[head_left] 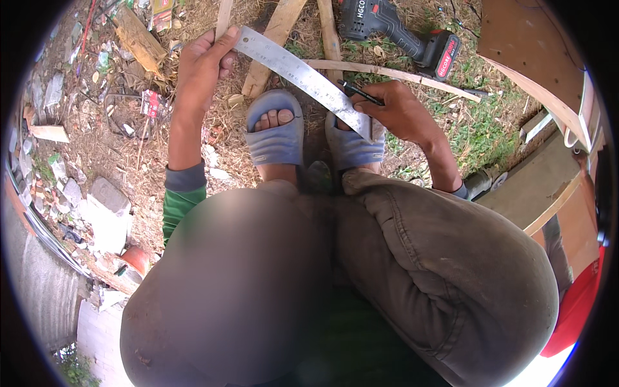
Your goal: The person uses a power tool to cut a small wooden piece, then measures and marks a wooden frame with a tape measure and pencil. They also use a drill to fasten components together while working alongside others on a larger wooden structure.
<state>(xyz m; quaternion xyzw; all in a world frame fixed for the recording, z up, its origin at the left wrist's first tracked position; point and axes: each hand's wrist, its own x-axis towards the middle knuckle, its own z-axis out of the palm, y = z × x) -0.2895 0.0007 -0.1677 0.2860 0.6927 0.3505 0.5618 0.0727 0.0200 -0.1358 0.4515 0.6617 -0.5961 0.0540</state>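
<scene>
The metal ruler [290,71] lay aslant above the person's feet, its long axis running from the upper left down to the lower right; one end pointed toward the left hand [207,58], the other reached over the right sandal [367,155]. It was flat, straight-edged and silvery, with fine dark markings and a small round hole near its upper end. The left thumb pressed on that end with the other fingers curled beneath, pinching it; a thin wood strip [224,18] rose beside the thumb, though whether it was gripped could not be told. The right hand [400,113] pinched a slim black pen [364,94] between thumb and bent fingers, close to the ruler's lower end; whether that hand touched the metal could not be told. Below sat the smooth, blue left sandal [277,143]. Beyond lay rough, flat-sided planks [277,32], a narrow curved strip [412,76] and a dark plastic drill [393,32], on ground [225,138] matted with dry straw.
</scene>
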